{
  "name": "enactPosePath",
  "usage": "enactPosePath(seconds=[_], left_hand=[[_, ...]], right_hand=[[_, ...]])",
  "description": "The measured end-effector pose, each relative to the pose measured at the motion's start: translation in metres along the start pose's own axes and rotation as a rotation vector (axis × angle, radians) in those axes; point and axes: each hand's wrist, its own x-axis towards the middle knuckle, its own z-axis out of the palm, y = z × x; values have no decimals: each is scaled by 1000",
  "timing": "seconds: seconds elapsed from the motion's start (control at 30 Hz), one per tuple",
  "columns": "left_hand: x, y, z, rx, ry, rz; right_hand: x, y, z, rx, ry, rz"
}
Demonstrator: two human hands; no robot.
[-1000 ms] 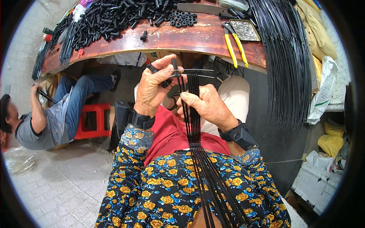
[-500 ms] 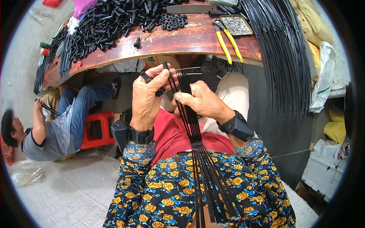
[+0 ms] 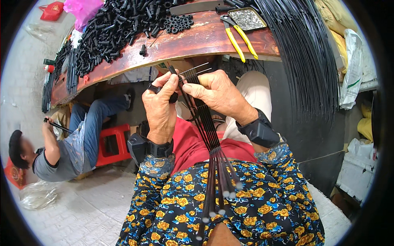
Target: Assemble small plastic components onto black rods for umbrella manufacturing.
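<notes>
In front of my lap, my left hand (image 3: 159, 108) is closed around dark plastic parts. A black tubular plastic fitting (image 3: 154, 88) sits in its curled fingers, and a narrow black piece (image 3: 172, 70) is pinched upright at the fingertips. My right hand (image 3: 221, 96) grips a bundle of thin black rods (image 3: 207, 125), like umbrella ribs, near its upper end. Its thumb almost meets the left fingers. Thin bright wires (image 3: 201, 67) stick out past the hands, up and to the right. Below a gathered band, the rods fan out over my patterned clothing, pale tips downward.
Across the wooden table (image 3: 197, 41) lie piled black plastic fittings (image 3: 119, 28), yellow-handled pliers (image 3: 238, 39) and a tray of small metal bits (image 3: 246, 19). Long black rods (image 3: 301, 61) hang over its right edge. At left, another person (image 3: 67, 143) works beside a red stool (image 3: 114, 141).
My right hand has come up closer to the left fingertips. The bright wires now slant more upward. The rods' lower ends have swung left and spread. The whole view has shifted slightly.
</notes>
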Motion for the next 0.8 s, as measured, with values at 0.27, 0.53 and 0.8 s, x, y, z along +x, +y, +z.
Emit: enactPosePath(seconds=[0.27,0.53,0.8], left_hand=[[-3,-9,4,-72,62,46],[-8,-13,1,-194,1,-1],[-14,-7,5,-191,-25,3]], right_hand=[[2,8,17,-54,189,-118],[-4,9,16,87,134,-16],[-8,8,12,302,35,134]])
